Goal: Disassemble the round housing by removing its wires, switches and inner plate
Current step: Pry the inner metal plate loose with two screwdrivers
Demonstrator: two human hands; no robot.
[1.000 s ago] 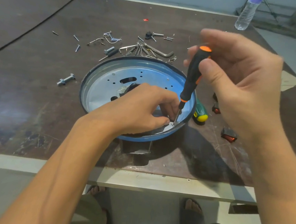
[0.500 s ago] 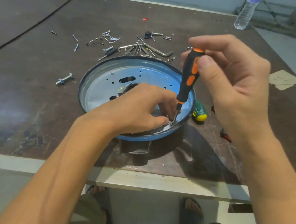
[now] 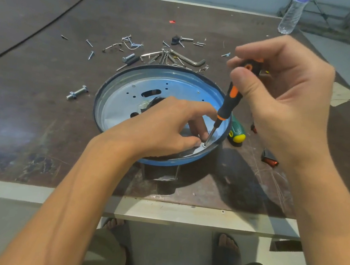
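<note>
Round housing [image 3: 97, 103] hasn't shifted. Right hand [image 3: 285, 104] has tilted the screwdriver [image 3: 227, 107] more, pinching its handle. Left hand [image 3: 164, 127], inside the housing, still pinches the screw [image 3: 204, 145].

Your right hand [image 3: 283, 104] pinches the screwdriver [image 3: 229, 104], tip on a screw [image 3: 204, 145] inside the round housing [image 3: 116, 105]; your left hand [image 3: 165, 129] steadies beside it.

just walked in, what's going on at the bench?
A person is working on the round blue housing on the table. The right hand grips an orange-and-black screwdriver, tip on a screw near the right rim. The left hand rests on the inner plate, fingers beside that screw; whether they pinch it is unclear. The plate is not yet out. A red switch and hex key lie nearby.
</note>
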